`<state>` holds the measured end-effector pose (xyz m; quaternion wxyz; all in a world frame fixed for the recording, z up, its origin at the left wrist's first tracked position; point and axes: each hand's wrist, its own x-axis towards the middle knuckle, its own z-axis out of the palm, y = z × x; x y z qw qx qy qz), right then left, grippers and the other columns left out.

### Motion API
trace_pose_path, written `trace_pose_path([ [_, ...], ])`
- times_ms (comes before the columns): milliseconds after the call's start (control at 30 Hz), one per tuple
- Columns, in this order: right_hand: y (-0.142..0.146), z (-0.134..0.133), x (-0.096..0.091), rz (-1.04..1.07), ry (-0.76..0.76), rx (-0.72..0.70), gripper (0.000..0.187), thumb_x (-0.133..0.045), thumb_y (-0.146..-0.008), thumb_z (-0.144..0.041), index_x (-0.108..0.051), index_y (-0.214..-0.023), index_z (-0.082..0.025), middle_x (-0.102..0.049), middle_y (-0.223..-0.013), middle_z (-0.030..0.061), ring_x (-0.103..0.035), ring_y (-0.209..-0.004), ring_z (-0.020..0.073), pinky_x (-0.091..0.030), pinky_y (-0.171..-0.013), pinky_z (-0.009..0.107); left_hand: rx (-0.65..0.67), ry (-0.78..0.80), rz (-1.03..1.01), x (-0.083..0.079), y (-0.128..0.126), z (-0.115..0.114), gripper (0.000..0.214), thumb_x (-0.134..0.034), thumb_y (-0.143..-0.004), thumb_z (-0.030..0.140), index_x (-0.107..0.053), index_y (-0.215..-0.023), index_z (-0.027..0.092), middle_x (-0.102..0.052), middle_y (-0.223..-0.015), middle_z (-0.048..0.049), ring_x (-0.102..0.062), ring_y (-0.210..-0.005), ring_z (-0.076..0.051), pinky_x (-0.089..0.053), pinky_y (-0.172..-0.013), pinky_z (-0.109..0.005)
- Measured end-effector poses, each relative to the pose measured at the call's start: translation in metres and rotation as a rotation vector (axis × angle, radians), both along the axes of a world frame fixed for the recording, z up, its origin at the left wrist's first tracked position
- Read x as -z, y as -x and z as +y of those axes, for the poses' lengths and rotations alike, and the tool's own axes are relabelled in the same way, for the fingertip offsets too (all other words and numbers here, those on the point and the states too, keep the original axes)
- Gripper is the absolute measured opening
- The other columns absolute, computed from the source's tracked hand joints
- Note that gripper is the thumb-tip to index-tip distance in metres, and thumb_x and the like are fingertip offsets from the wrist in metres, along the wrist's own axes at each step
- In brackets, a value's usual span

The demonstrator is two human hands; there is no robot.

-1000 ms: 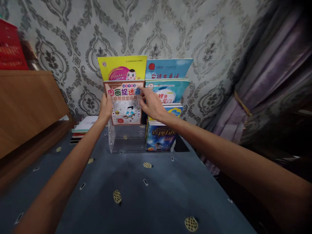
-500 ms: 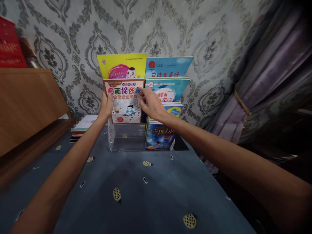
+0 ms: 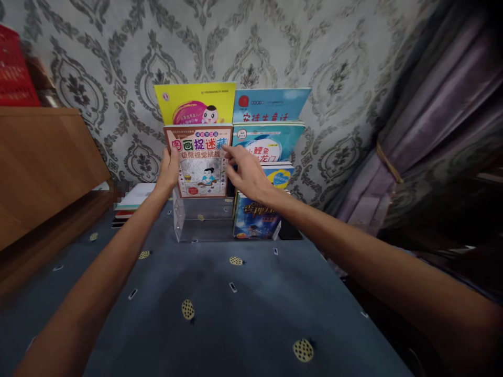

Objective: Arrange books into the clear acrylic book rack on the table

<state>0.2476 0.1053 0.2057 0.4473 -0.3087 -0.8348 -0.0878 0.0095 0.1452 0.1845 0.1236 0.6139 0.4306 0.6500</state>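
Observation:
A red-bordered picture book [image 3: 201, 159] stands in the second tier of a clear acrylic rack [image 3: 204, 225] on the blue cloth. My left hand [image 3: 168, 170] grips its left edge, fingers curled round it. My right hand [image 3: 245, 170] touches its right edge near the top with outstretched fingers. Behind it stands a yellow book [image 3: 194, 102]. To the right, a stepped column holds a blue book [image 3: 271, 104], a teal book [image 3: 269, 141], a third book [image 3: 281, 175] and a dark starry book [image 3: 257, 220].
A low stack of books [image 3: 131, 201] lies left of the rack. A wooden cabinet [image 3: 43, 162] stands at the left with a red crate [image 3: 13, 73] on top. Purple curtains [image 3: 432, 120] hang at the right. Patterned wallpaper is behind.
The view drifted slightly; my right hand slid a little down the book's right edge and its fingers spread. The left hand keeps its grip and the book stays in the rack.

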Motion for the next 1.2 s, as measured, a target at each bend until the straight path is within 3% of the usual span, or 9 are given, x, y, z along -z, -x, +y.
trace_pose_path([
  [233,-0.012,-0.048,0.024,0.026,0.109,-0.116,0.045,-0.045,-0.091,-0.016,-0.053,-0.135,-0.018,-0.061,-0.103,0.0099,-0.059,-0.088,0.0227,-0.051,-0.080,0.041,0.022,-0.050,-0.054,0.003,0.006,0.007,0.063,-0.038,-0.092,0.072,-0.061,-0.119,0.019,-0.062,-0.132,-0.0127,-0.052,-0.132,-0.026,-0.033,-0.117,-0.043],
  [433,-0.015,-0.086,0.081,0.046,0.314,-0.186,0.042,-0.045,-0.095,-0.017,-0.054,-0.136,-0.020,-0.062,-0.100,0.0087,-0.060,-0.085,0.0198,-0.053,-0.071,0.034,0.001,-0.048,-0.059,0.005,0.009,0.006,0.068,-0.038,-0.088,0.077,-0.063,-0.115,0.019,-0.062,-0.133,-0.0130,-0.051,-0.132,-0.027,-0.034,-0.116,-0.041],
  [567,-0.014,-0.098,0.122,0.036,0.480,-0.177,0.040,-0.045,-0.094,-0.015,-0.057,-0.132,-0.018,-0.063,-0.098,0.0080,-0.059,-0.080,0.0171,-0.052,-0.070,0.032,-0.009,-0.033,-0.021,0.006,0.008,0.003,0.068,-0.034,-0.090,0.076,-0.062,-0.116,0.020,-0.063,-0.131,-0.0124,-0.053,-0.130,-0.026,-0.036,-0.114,-0.042],
  [700,-0.010,-0.107,0.149,0.059,0.593,-0.179,0.038,-0.046,-0.093,-0.017,-0.060,-0.129,-0.017,-0.065,-0.100,0.0092,-0.061,-0.083,0.0178,-0.053,-0.072,0.034,-0.033,-0.027,0.003,0.005,0.008,-0.001,0.065,-0.031,-0.092,0.075,-0.061,-0.112,0.020,-0.064,-0.127,-0.0121,-0.054,-0.127,-0.026,-0.038,-0.112,-0.043],
  [800,-0.002,-0.115,0.168,0.174,0.742,-0.213,0.034,-0.048,-0.091,-0.022,-0.065,-0.120,-0.017,-0.067,-0.099,0.0101,-0.064,-0.083,0.0193,-0.053,-0.069,0.033,-0.091,0.005,0.025,0.007,0.007,-0.007,0.065,-0.031,-0.092,0.074,-0.058,-0.110,0.019,-0.064,-0.123,-0.0139,-0.055,-0.125,-0.027,-0.036,-0.113,-0.046],
  [967,0.010,-0.125,0.209,0.586,1.143,-0.270,0.038,-0.056,-0.085,-0.044,-0.069,-0.107,-0.015,-0.070,-0.088,0.0099,-0.065,-0.065,0.0172,-0.048,-0.050,0.026,-0.131,0.027,0.080,0.017,0.004,-0.018,0.060,-0.031,-0.094,0.071,-0.052,-0.115,0.020,-0.062,-0.123,-0.0146,-0.055,-0.124,-0.028,-0.036,-0.111,-0.049],
  [1067,0.009,-0.128,0.223,0.704,1.199,-0.272,0.041,-0.064,-0.081,-0.051,-0.070,-0.100,-0.016,-0.069,-0.080,0.0069,-0.062,-0.058,0.0146,-0.046,-0.049,0.025,-0.114,-0.007,0.127,0.025,0.003,-0.022,0.056,-0.030,-0.095,0.069,-0.050,-0.115,0.020,-0.062,-0.122,-0.0151,-0.056,-0.123,-0.027,-0.037,-0.110,-0.047],
  [1200,0.005,-0.129,0.220,0.740,1.208,-0.292,0.043,-0.068,-0.078,-0.057,-0.071,-0.094,-0.017,-0.068,-0.076,0.0061,-0.061,-0.057,0.0142,-0.047,-0.049,0.025,-0.161,-0.046,0.136,0.043,0.013,-0.025,0.052,-0.029,-0.099,0.062,-0.046,-0.123,0.020,-0.062,-0.123,-0.0152,-0.058,-0.119,-0.025,-0.041,-0.107,-0.043],
])
